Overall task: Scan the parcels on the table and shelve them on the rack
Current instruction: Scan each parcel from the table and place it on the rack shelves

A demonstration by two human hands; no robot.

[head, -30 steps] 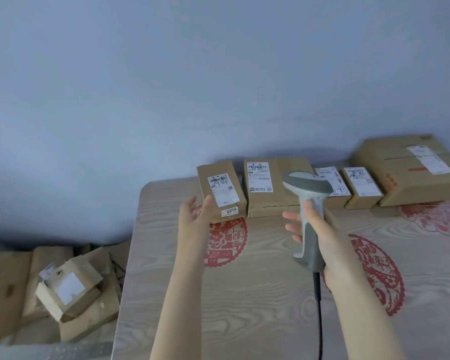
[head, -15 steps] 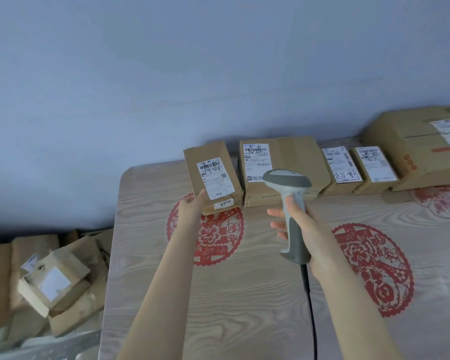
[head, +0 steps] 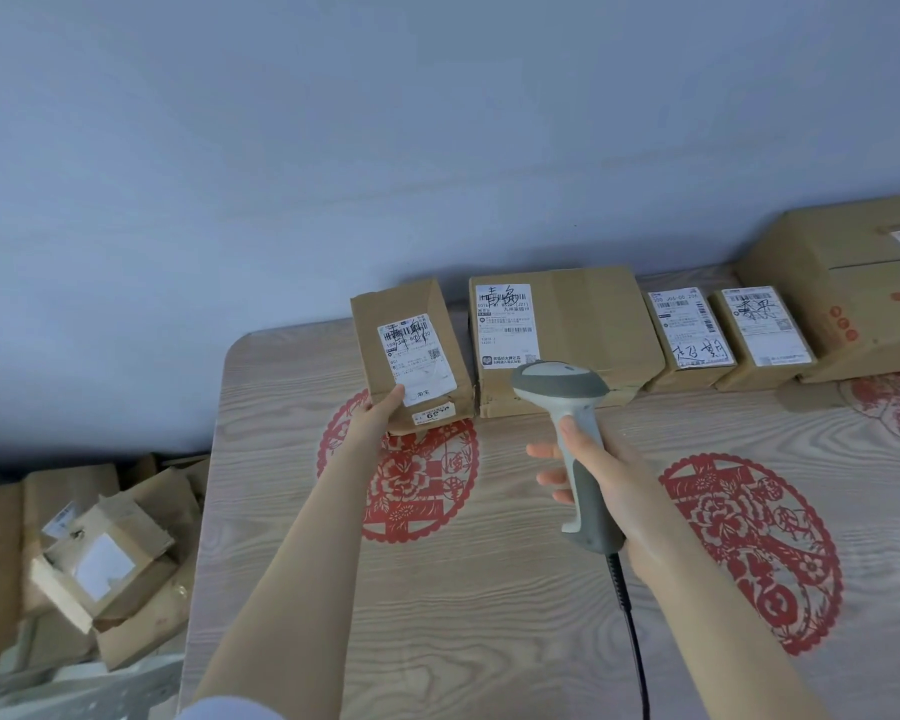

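Observation:
A row of brown cardboard parcels lines the far edge of the wooden table (head: 489,589). My left hand (head: 372,415) grips the near left corner of the leftmost small parcel (head: 406,345), which is tilted up so its white label faces me. My right hand (head: 601,480) holds a grey-and-white barcode scanner (head: 567,407) by its handle, its head aimed toward the parcels, its black cable (head: 632,631) running down toward me. Beside the held parcel sits a wider parcel (head: 583,324), then two small labelled parcels (head: 689,335) (head: 762,330) and a large box (head: 848,283).
Red paper-cut decorations (head: 411,480) mark the tabletop. Left of the table, lower down, lies a heap of cardboard boxes (head: 100,558). A blue-grey wall stands right behind the parcels. No rack is in view.
My left hand has closed on the leftmost parcel's corner and tipped it up. The scanner in my right hand stays raised, pointing at the row.

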